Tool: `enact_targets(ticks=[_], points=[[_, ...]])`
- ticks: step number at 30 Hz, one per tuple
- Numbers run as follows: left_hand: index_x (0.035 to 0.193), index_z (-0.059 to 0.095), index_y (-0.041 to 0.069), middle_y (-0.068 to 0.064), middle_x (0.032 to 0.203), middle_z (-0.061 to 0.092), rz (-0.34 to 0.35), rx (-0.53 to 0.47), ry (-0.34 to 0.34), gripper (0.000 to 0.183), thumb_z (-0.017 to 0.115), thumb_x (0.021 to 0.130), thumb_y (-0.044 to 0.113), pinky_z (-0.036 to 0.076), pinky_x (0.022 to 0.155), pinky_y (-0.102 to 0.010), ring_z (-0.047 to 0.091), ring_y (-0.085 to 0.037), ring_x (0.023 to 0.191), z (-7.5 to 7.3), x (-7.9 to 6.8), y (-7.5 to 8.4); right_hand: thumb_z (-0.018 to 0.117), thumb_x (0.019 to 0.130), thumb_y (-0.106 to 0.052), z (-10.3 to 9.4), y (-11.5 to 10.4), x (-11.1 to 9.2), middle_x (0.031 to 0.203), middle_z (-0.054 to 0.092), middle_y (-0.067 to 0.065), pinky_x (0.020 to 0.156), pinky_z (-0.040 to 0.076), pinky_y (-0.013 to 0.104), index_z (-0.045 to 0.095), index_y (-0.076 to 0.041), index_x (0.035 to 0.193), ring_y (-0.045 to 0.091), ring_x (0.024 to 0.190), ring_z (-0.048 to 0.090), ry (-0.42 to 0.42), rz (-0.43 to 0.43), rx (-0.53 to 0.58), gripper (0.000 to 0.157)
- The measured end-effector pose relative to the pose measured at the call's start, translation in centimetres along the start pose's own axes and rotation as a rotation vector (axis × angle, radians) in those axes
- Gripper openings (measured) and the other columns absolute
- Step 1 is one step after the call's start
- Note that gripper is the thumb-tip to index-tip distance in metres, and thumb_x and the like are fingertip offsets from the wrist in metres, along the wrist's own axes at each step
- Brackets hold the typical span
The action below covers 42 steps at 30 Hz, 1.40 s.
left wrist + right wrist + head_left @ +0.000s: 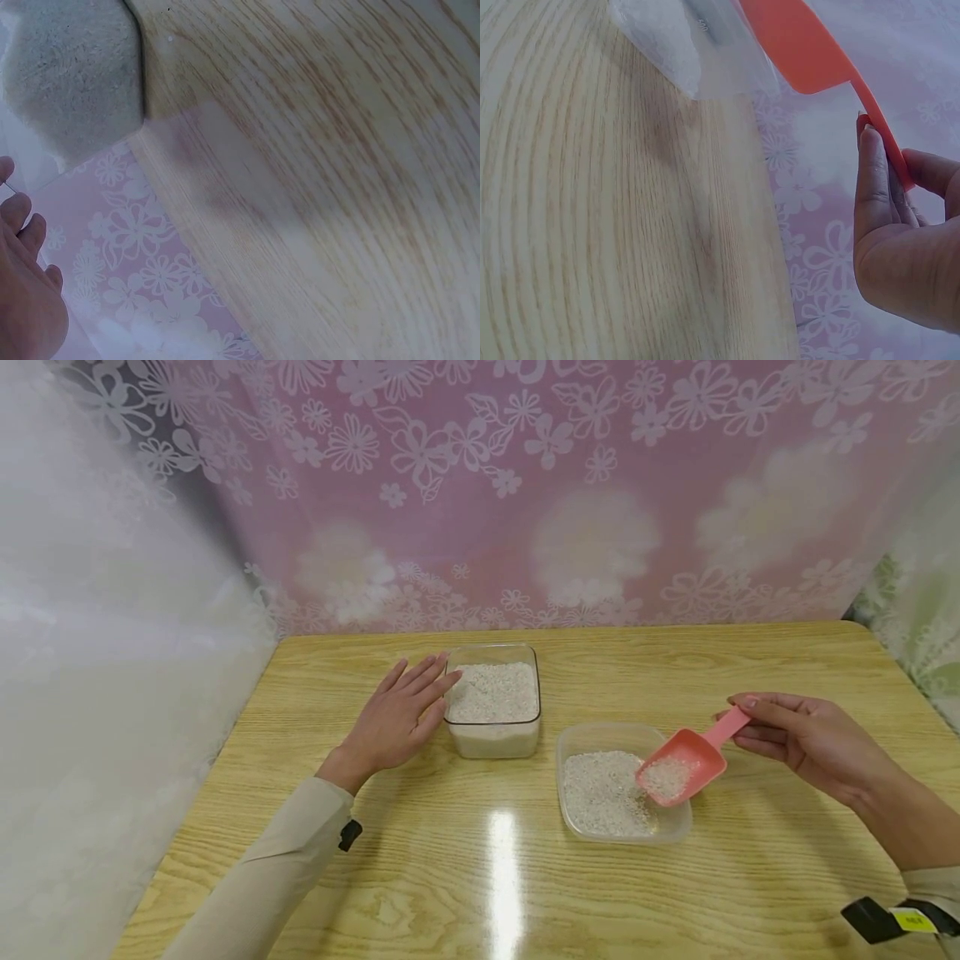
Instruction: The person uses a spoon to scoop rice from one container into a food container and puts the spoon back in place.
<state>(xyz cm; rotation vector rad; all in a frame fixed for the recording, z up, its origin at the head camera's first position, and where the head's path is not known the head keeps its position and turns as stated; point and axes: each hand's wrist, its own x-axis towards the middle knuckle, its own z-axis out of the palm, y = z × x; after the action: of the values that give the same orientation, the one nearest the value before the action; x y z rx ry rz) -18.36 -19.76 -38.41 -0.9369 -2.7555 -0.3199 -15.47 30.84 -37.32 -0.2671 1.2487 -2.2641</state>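
Observation:
My right hand (pixel 817 747) pinches the handle of a pink scoop (pixel 702 758) between thumb and fingers. White rice (pixel 666 777) lies in the scoop's bowl, which is over the right side of a clear plastic container (pixel 588 737) with more rice in it. From below, the right wrist view catches the scoop (pixel 799 45) and the hand (pixel 900 247) on its handle. My left hand (pixel 397 717) has its fingers spread and straight, the fingertips at the left rim of a clear square container (pixel 495 745) nearly full of rice. At the left wrist view's edge, part of that hand (pixel 30 300) shows.
Both containers stand on a wood-grain table (pixel 420 860), the square one farther back and to the left. A pink floral curtain (pixel 465 527) hangs behind the table's far edge. Pale sheeting (pixel 112 652) hangs along the left side, and another floral sheet (pixel 922 635) on the right.

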Motion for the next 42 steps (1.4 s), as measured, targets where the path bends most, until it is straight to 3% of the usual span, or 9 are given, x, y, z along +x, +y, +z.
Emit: enact_targets(ticks=[42], points=[[0.15, 0.035, 0.021, -0.002, 0.157, 0.021, -0.008, -0.021, -0.001, 0.047, 0.035, 0.104, 0.032, 0.004, 0.116, -0.041, 0.014, -0.015, 0.143, 0.1, 0.0, -0.1, 0.031, 0.103, 0.005, 1.3, -0.8, 0.8, 0.119, 0.064, 0.015, 0.085, 0.05, 0.037, 0.06, -0.002, 0.129, 0.025, 0.103, 0.065, -0.074, -0.022, -0.27, 0.039]])
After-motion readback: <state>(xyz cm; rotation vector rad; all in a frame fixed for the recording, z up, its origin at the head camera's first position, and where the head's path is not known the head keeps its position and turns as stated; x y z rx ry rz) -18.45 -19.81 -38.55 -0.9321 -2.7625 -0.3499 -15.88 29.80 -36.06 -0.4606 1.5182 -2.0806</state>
